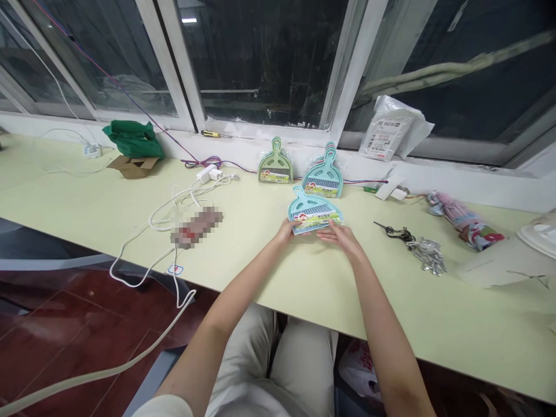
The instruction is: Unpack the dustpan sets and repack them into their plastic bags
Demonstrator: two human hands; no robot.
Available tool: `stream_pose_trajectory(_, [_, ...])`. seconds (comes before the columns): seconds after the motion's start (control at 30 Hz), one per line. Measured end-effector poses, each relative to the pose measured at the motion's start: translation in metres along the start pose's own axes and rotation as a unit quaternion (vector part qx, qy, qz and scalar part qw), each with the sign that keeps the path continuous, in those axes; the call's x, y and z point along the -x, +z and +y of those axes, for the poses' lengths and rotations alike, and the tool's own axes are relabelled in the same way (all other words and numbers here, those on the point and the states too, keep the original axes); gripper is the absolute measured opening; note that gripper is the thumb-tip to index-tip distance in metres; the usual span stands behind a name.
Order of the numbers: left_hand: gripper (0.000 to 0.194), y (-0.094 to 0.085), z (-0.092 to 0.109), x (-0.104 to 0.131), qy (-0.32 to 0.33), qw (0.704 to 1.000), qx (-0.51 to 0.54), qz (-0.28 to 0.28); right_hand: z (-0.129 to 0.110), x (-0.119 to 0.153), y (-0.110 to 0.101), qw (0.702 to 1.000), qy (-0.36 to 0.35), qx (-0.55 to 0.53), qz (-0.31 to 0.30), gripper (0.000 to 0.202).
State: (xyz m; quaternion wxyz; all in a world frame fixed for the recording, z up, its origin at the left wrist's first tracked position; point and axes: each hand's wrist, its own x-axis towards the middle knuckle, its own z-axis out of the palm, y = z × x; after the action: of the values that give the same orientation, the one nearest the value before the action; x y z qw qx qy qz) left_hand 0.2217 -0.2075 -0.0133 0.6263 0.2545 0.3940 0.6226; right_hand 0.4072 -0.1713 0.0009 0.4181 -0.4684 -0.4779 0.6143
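Between my two hands is a light-blue mini dustpan and brush set (315,209), with a printed label across its lower part. My left hand (287,230) grips its lower left corner, thumb on top. At the lower right edge, my right hand (339,236) pinches it with the thumb over the label and the fingers beneath. Just behind it, a stack of light-blue dustpan sets (324,172) leans against the window ledge. A green dustpan set (275,165) leans there too, to the left of that stack.
White cables and a power strip (210,173) lie left of my hands, near a pixelated object (196,228). Keys (428,255), a folded umbrella (469,220) and a white container (512,258) are on the right. A green bag (134,139) sits behind a small cardboard box (134,167).
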Motion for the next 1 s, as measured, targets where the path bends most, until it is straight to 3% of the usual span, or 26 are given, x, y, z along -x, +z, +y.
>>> stream_pose_trajectory(0.07, [0.052,-0.011,0.011,0.000,-0.010,1.000,0.002,0.012,-0.005,0.001,-0.015,0.988,-0.099,0.105,0.050,0.032])
stream_pose_trajectory(0.17, [0.048,-0.024,0.022,0.002,-0.019,1.000,0.008,0.023,-0.010,0.005,-0.027,0.923,-0.275,0.265,0.051,0.052])
stream_pose_trajectory(0.23, [0.045,-0.028,0.025,0.003,-0.030,0.999,0.009,0.013,-0.010,0.007,-0.026,0.891,-0.313,0.329,0.007,0.061])
stream_pose_trajectory(0.3, [0.042,-0.029,0.025,0.005,-0.040,0.999,0.000,-0.011,-0.007,0.005,-0.021,0.887,-0.324,0.330,-0.015,0.046])
stream_pose_trajectory(0.4, [0.038,-0.028,0.022,0.006,-0.070,0.995,-0.036,-0.054,0.001,-0.001,-0.017,0.909,-0.318,0.271,-0.001,0.010])
stream_pose_trajectory(0.47, [0.037,-0.027,0.021,0.008,-0.099,0.990,-0.065,-0.078,0.008,-0.006,-0.019,0.920,-0.300,0.250,0.021,0.003])
stream_pose_trajectory(0.6, [0.041,-0.024,0.020,0.014,-0.118,0.979,-0.111,-0.123,0.019,-0.012,-0.025,0.924,-0.278,0.258,0.046,0.009])
stream_pose_trajectory(0.73, [0.050,-0.021,0.022,0.022,-0.090,0.978,-0.131,-0.132,0.025,-0.018,-0.024,0.918,-0.296,0.245,0.099,0.016])
stream_pose_trajectory(0.8, [0.054,-0.020,0.022,0.023,-0.079,0.976,-0.135,-0.154,0.028,-0.021,-0.024,0.937,-0.265,0.205,0.098,0.023])
stream_pose_trajectory(0.87, [0.060,-0.019,0.021,0.024,-0.074,0.972,-0.147,-0.170,0.032,-0.024,-0.024,0.970,-0.190,0.139,0.065,0.030])
stream_pose_trajectory(0.93, [0.071,-0.017,0.018,0.022,-0.055,0.975,-0.160,-0.141,0.035,-0.026,-0.024,0.988,-0.130,0.072,0.050,0.036])
stream_pose_trajectory(1.0, [0.086,-0.014,0.014,0.020,-0.018,0.983,-0.170,-0.072,0.038,-0.026,-0.022,0.992,-0.105,0.015,0.063,0.041])
